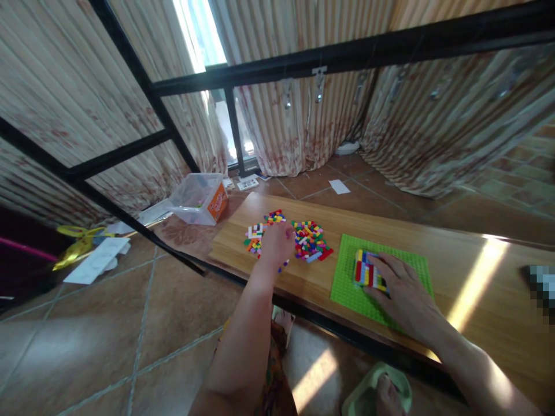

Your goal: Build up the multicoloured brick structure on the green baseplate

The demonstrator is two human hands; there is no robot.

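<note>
My left hand (277,245) is over the loose toy bricks, its fingers curled together. A small purplish spot shows at its fingertips, too small to name. Right of this hand lies a heap of small coloured bricks (309,238); white bricks (255,231) and other colours show at its left. My right hand (401,286) grips the right side of a block built of toy bricks (366,270), in rows of red, yellow, blue and white. The block sits on a green studded baseplate (347,283), and my fingers cover its right part.
The wooden table (459,254) has a dark frame at its near edge. Beyond its left end, a clear plastic box (195,199) with an orange label stands on the floor. Dark metal bars (277,66) cross in front of the curtains. A blurred-out object (540,283) lies far right.
</note>
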